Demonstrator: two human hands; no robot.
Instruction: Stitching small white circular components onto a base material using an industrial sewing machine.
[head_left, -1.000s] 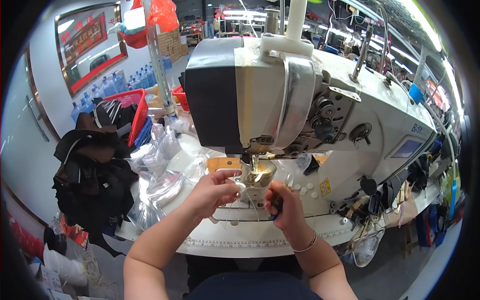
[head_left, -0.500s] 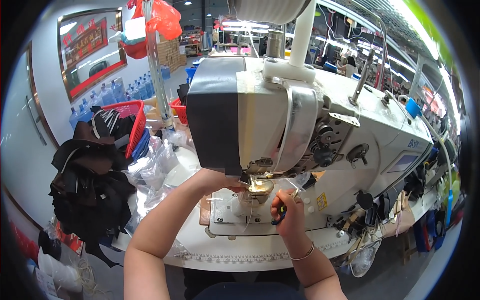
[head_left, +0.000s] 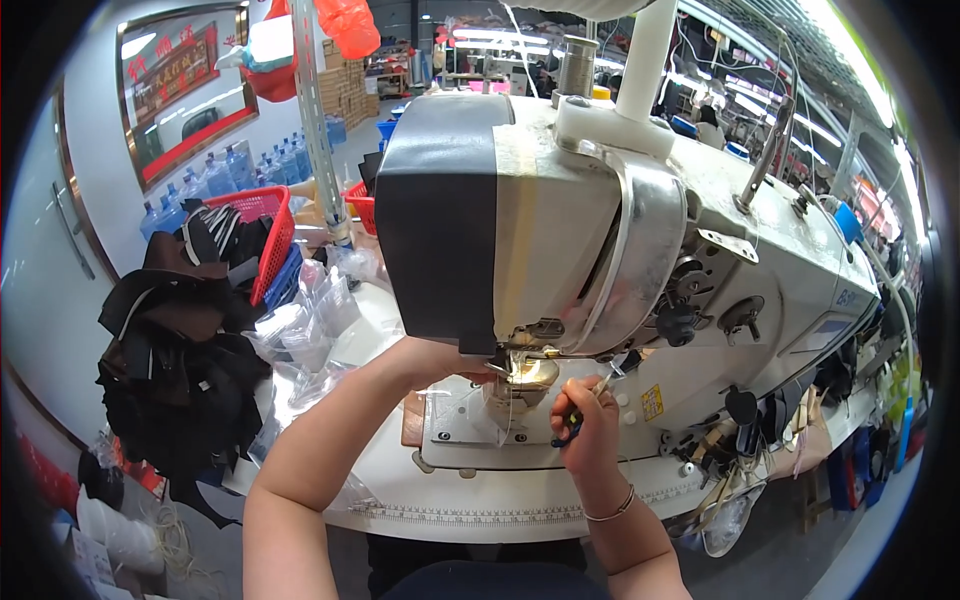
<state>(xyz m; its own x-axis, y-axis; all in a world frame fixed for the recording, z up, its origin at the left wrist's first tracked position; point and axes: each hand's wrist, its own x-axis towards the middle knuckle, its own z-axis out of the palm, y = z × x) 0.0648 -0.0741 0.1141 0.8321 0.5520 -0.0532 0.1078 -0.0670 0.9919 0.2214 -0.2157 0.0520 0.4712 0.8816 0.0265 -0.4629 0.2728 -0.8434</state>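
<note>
In front of me stands a white sewing machine (head_left: 560, 220) with a dark cover at its left end. My left hand (head_left: 445, 362) reaches under its head, fingers closed together by the needle area and partly hidden there. Right of the lit metal post (head_left: 520, 385), my right hand (head_left: 590, 425) is closed round a small tool (head_left: 568, 430) with a dark blue and yellow handle. A slim end sticks up above the fist; its exact kind is unclear. Pale thread hangs down near the post, over the metal plate (head_left: 460, 420).
Clear plastic bags (head_left: 310, 310) lie left of the machine. Black and brown cut pieces (head_left: 185, 350) are heaped beside a red basket (head_left: 285, 240). A ruler strip (head_left: 490, 518) runs along the table's front edge. More straps and scraps (head_left: 750, 470) hang at the right.
The view has shifted a little, so the machine's upper part appears nearer and further right. My left hand stays at the needle area. The right hand keeps the tool beside the post.
</note>
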